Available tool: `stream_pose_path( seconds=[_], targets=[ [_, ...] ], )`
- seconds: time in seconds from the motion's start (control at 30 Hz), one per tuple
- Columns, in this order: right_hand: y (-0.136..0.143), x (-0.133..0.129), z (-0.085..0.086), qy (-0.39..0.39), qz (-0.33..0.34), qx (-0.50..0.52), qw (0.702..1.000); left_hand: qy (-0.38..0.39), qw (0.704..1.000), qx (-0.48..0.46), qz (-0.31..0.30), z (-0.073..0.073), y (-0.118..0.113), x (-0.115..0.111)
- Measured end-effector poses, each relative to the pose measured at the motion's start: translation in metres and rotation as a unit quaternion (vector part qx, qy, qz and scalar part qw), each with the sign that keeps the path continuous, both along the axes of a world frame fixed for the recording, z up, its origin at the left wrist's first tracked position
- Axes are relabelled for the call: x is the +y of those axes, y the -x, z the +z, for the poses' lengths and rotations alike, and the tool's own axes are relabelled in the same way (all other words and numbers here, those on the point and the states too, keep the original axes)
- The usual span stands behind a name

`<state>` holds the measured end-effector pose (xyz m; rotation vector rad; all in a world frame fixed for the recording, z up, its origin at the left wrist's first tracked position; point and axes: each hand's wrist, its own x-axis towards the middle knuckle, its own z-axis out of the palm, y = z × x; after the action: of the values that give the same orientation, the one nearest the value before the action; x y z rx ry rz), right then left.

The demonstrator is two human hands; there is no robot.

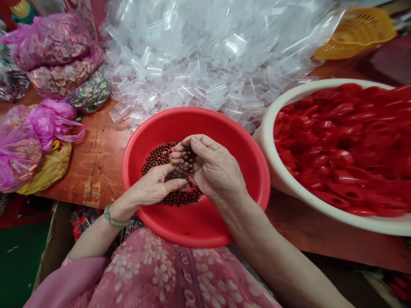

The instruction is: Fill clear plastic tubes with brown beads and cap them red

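Small dark brown balls (157,157) lie in the red basin (236,137) at the front middle of the table. Above them, my right hand (215,169) is cupped, with several of the brown balls in its curled fingers. My left hand (154,184) is just left of it, thumb and fingers around a small clear plastic container (177,173). This container is partly hidden by the fingers, and its opening is near the balls in my right hand.
Behind the basin spreads a big heap of clear plastic pieces (205,72). A white tub (268,128) of red plastic parts (346,149) stands at the right, a yellow basket (359,32) at the back right. Pink bags (51,40) of small items sit at the left.
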<state>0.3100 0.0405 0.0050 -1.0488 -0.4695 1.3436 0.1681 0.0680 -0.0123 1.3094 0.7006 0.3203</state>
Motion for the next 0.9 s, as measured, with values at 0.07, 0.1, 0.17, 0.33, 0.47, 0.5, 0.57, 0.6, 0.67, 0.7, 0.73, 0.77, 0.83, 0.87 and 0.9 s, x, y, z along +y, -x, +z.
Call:
stream_pose_path(
  seconds=[0.07,0.1,0.17,0.33,0.47,0.5,0.57,0.6,0.67,0.7,0.73,0.77,0.83,0.87,0.9],
  targets=[
    [-0.002,0.002,-0.004,0.031,-0.012,0.035,0.999,-0.009,1.0,-0.007,0.003,0.002,0.0,0.001],
    [-0.003,0.003,-0.006,0.046,-0.02,0.051,0.997,-0.013,1.0,-0.008,0.004,0.003,0.001,0.001],
    [-0.004,0.003,-0.01,0.066,-0.034,0.068,0.995,-0.002,1.0,-0.022,0.003,0.007,0.002,0.001],
    [-0.011,-0.006,-0.019,0.065,0.021,0.002,0.998,0.088,0.992,-0.091,-0.015,0.019,0.006,-0.004],
    [-0.023,-0.022,-0.018,0.048,0.115,-0.124,0.984,0.08,0.994,-0.074,0.023,0.023,0.01,-0.005],
    [-0.026,-0.027,-0.017,0.037,0.128,-0.151,0.979,0.069,0.995,-0.07,0.033,0.023,0.01,-0.004],
    [-0.032,-0.035,-0.013,0.008,0.142,-0.184,0.973,0.039,0.997,-0.06,0.033,0.022,0.01,-0.003],
    [-0.034,-0.038,-0.01,-0.007,0.147,-0.191,0.97,0.028,0.998,-0.055,0.024,0.021,0.01,-0.002],
    [-0.038,-0.041,-0.006,-0.03,0.157,-0.205,0.966,0.024,0.998,-0.057,0.011,0.02,0.008,-0.001],
    [-0.04,-0.042,-0.004,-0.036,0.163,-0.215,0.962,0.025,0.998,-0.061,0.011,0.02,0.008,-0.001],
    [-0.042,-0.042,-0.003,-0.041,0.167,-0.227,0.959,0.025,0.997,-0.067,0.011,0.02,0.007,-0.001],
    [-0.043,-0.042,-0.001,-0.045,0.171,-0.239,0.955,0.024,0.997,-0.071,0.007,0.02,0.007,-0.002],
    [-0.045,-0.042,0.002,-0.054,0.18,-0.258,0.948,0.019,0.997,-0.073,-0.005,0.021,0.006,-0.003],
    [-0.045,-0.042,0.003,-0.057,0.184,-0.265,0.945,0.018,0.997,-0.072,-0.008,0.022,0.007,-0.003],
    [-0.046,-0.042,0.004,-0.06,0.188,-0.273,0.942,0.018,0.997,-0.071,-0.011,0.023,0.007,-0.003]
  ],
)
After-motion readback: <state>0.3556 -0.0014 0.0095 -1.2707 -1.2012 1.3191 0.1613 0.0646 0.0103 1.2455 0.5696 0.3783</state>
